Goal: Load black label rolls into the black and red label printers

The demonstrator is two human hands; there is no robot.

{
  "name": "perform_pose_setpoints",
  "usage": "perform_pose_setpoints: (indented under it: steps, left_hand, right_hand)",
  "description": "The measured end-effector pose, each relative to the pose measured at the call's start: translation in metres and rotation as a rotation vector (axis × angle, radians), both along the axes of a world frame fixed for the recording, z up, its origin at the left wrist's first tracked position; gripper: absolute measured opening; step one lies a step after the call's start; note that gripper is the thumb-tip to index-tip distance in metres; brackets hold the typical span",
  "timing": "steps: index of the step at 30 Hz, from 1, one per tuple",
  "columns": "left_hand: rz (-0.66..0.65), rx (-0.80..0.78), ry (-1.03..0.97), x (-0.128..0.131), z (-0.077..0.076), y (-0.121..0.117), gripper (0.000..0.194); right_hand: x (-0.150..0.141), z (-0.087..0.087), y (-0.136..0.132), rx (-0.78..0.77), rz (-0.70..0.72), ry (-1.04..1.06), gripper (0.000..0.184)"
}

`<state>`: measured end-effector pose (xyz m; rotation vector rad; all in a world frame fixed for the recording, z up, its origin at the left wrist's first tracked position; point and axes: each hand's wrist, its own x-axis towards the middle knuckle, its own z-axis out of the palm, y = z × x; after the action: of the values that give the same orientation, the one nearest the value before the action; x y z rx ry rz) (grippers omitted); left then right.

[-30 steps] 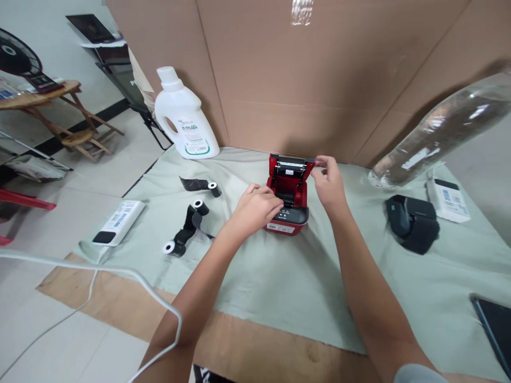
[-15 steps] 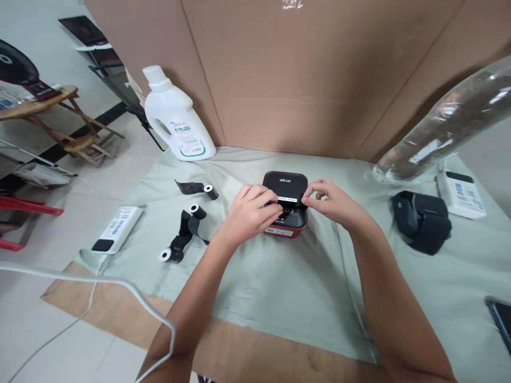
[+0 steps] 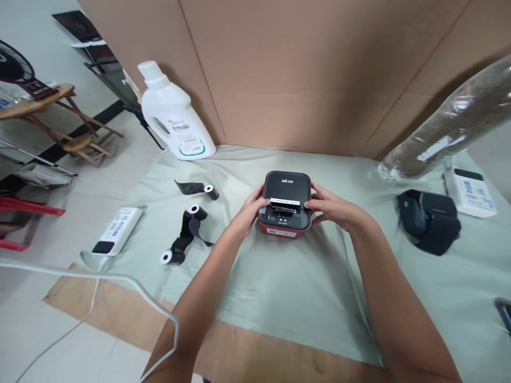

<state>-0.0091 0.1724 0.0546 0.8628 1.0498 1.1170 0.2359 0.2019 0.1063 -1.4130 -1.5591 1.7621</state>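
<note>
I see the brown cardboard (image 3: 279, 69) across the top of the frame, above the pale green cloth (image 3: 279, 282); at upper right a plastic-wrapped roll (image 3: 451, 127) leans, and at upper left a white bottle (image 3: 175, 117); at centre, the red and black printer (image 3: 286, 186) sits on the cloth, lid down, though I cannot tell whether it is latched; my left hand (image 3: 249, 213) and right hand (image 3: 335, 207) grasp its opposite sides, thumbs on top near the white strip (image 3: 285, 202), other fingers partly hidden; I would press both sides evenly, keep the base flat and my thumbs off the slot; smallest, black rolls (image 3: 198, 212) lie left of centre, well apart from it.
</note>
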Motion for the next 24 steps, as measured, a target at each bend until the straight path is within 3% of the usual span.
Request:
perform_pose_setpoints:
  steps: [12,24]
  left_hand:
    - [0.028,-0.018,0.048,0.000,-0.003,0.001,0.067]
    - [-0.068,-0.011,0.063,-0.011,0.000,0.002,0.069]
  right_hand:
    - [-0.006,-0.011,-0.010,-0.029,-0.044,0.066,0.084]
    - [-0.009,-0.023,-0.007,-0.038,-0.087,0.197,0.081]
